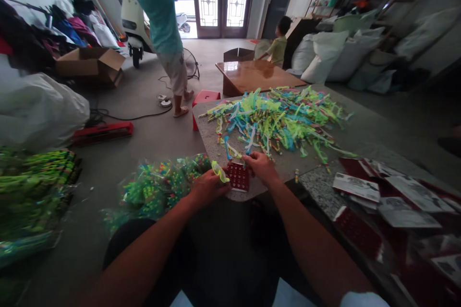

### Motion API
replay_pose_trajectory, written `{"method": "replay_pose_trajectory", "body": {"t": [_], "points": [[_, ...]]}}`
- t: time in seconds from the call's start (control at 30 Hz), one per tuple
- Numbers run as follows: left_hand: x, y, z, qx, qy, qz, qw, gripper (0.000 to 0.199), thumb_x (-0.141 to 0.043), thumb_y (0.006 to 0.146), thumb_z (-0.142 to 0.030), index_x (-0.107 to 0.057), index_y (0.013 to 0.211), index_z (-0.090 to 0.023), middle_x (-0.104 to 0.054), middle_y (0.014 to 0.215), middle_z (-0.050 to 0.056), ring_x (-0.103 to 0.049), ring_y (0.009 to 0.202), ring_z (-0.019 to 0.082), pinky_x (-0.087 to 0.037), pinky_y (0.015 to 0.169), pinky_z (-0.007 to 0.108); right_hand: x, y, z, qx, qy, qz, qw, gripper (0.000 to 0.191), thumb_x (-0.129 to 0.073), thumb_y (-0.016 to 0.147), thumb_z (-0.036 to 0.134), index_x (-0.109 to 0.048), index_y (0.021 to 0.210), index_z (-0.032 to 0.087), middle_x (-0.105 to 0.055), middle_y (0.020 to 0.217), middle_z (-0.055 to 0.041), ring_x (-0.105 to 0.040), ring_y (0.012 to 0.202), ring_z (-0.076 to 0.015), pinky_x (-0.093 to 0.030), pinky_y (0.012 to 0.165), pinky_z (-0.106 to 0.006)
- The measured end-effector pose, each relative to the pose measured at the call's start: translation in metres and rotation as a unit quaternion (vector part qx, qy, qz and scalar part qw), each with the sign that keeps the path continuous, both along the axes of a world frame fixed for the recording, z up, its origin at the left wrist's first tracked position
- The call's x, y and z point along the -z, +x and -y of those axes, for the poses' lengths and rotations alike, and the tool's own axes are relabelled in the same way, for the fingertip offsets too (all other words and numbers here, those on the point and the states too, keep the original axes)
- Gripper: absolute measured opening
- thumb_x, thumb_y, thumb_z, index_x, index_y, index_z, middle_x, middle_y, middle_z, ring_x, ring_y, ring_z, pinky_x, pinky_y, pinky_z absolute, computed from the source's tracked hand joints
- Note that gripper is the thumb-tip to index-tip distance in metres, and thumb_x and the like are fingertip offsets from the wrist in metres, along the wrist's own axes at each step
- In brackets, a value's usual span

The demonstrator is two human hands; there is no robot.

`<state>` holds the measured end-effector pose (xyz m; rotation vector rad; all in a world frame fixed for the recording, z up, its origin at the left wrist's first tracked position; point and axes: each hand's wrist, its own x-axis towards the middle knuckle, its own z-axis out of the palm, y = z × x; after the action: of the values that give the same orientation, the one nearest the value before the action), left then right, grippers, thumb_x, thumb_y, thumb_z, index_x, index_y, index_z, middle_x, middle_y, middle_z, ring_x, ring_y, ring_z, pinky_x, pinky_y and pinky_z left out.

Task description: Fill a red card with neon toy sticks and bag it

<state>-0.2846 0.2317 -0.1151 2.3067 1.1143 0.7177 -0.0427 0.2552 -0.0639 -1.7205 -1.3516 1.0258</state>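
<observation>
At the near corner of the stone-topped table, my left hand [210, 186] is closed on a translucent yellow-green strip [220, 172], which curls up past its fingertips. A small dark red card [238, 177] with rows of pale dots lies between my hands, its left edge by my left fingers. My right hand [262, 167] is pinched just above the card's upper right corner. What sits in that pinch is too small to make out. Just beyond lies a thin piece with a blue strip [227, 147]. Farther back spreads a heap of yellow-green and blue strips [266, 117] on small sticks.
Dark red cards and printed sheets [356, 187] lie at right. Clear bags of colourful pieces [158, 187] stand left of the table. Beyond are a red stool [207, 97], a wooden table [259, 73], a person in a teal shirt [158, 14] and another seated person [278, 50].
</observation>
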Motion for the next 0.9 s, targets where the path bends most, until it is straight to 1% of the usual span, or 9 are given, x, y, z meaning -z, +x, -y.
{"method": "replay_pose_trajectory", "body": {"t": [0.1,0.17,0.33,0.47,0.53,0.63,0.73,0.83,0.9], "points": [[-0.002,0.001,0.000,-0.004,0.000,-0.003,1.000,0.025,-0.077,0.088,-0.038,-0.077,0.111,-0.026,-0.070,0.137,0.007,-0.070,0.120,0.025,-0.057,0.107,0.039,-0.002,-0.016,0.012,-0.054,0.044,0.006,0.998,0.038,-0.063,0.089,0.051,-0.063,0.068,0.019,-0.064,0.058,0.0004,-0.058,0.052,-0.0135,-0.039,0.052,-0.023],[-0.002,0.001,0.000,-0.012,-0.003,-0.013,1.000,0.026,-0.078,0.088,-0.039,-0.078,0.111,-0.027,-0.070,0.137,0.007,-0.071,0.117,0.025,-0.058,0.105,0.038,0.000,-0.024,0.015,-0.074,0.048,0.032,0.996,0.040,-0.063,0.089,0.050,-0.063,0.064,0.019,-0.065,0.058,-0.0012,-0.060,0.056,-0.0148,-0.040,0.055,-0.024],[-0.001,0.001,0.000,-0.010,0.004,-0.018,1.000,0.033,-0.078,0.087,-0.037,-0.077,0.119,-0.028,-0.071,0.136,0.007,-0.071,0.119,0.026,-0.058,0.104,0.039,0.012,-0.032,0.011,-0.076,0.059,0.077,0.992,0.025,-0.067,0.090,0.040,-0.074,0.082,0.017,-0.074,0.074,-0.0041,-0.069,0.073,-0.0180,-0.045,0.067,-0.025],[-0.002,0.001,0.000,-0.013,0.002,-0.025,1.000,0.038,-0.077,0.089,-0.038,-0.075,0.125,-0.028,-0.071,0.135,0.009,-0.071,0.116,0.026,-0.058,0.103,0.040,0.016,-0.032,0.010,-0.101,0.044,0.125,0.986,0.026,-0.068,0.092,0.039,-0.076,0.081,0.017,-0.076,0.078,-0.0063,-0.069,0.077,-0.0191,-0.044,0.067,-0.026],[-0.003,0.001,0.000,-0.015,-0.003,-0.029,0.999,0.039,-0.077,0.089,-0.038,-0.074,0.126,-0.028,-0.070,0.137,0.009,-0.071,0.118,0.026,-0.057,0.104,0.039,0.015,-0.032,0.010,-0.108,0.047,0.134,0.984,0.024,-0.068,0.093,0.038,-0.077,0.085,0.017,-0.077,0.082,-0.0065,-0.070,0.080,-0.0191,-0.045,0.069,-0.025],[-0.003,0.001,0.000,-0.019,-0.008,-0.032,0.999,0.039,-0.078,0.088,-0.039,-0.075,0.126,-0.029,-0.069,0.138,0.008,-0.071,0.118,0.026,-0.057,0.105,0.039,0.013,-0.032,0.011,-0.103,0.056,0.136,0.984,0.021,-0.069,0.092,0.037,-0.078,0.092,0.018,-0.078,0.088,-0.0066,-0.070,0.085,-0.0194,-0.046,0.073,-0.026],[-0.003,0.001,0.000,-0.026,-0.010,-0.033,0.999,0.036,-0.080,0.086,-0.037,-0.077,0.120,-0.029,-0.072,0.134,0.007,-0.072,0.115,0.026,-0.057,0.104,0.038,0.014,-0.035,0.011,-0.099,0.062,0.138,0.983,0.021,-0.068,0.093,0.037,-0.077,0.096,0.018,-0.078,0.090,-0.0067,-0.071,0.088,-0.0199,-0.047,0.077,-0.026],[-0.003,0.002,0.000,-0.027,-0.013,-0.035,0.999,0.031,-0.080,0.085,-0.036,-0.078,0.115,-0.028,-0.073,0.131,0.007,-0.071,0.115,0.026,-0.057,0.105,0.038,0.016,-0.039,0.012,-0.057,0.048,0.162,0.984,0.022,-0.068,0.092,0.037,-0.073,0.093,0.016,-0.076,0.089,-0.0084,-0.070,0.086,-0.0207,-0.046,0.075,-0.027],[-0.004,0.001,0.000,-0.024,-0.016,-0.038,0.999,0.031,-0.079,0.086,-0.035,-0.078,0.116,-0.028,-0.071,0.134,0.007,-0.071,0.116,0.026,-0.056,0.106,0.039,0.017,-0.041,0.011,-0.025,0.047,0.164,0.985,0.020,-0.067,0.092,0.035,-0.070,0.093,0.016,-0.075,0.089,-0.0082,-0.069,0.085,-0.0206,-0.046,0.074,-0.027]]}}
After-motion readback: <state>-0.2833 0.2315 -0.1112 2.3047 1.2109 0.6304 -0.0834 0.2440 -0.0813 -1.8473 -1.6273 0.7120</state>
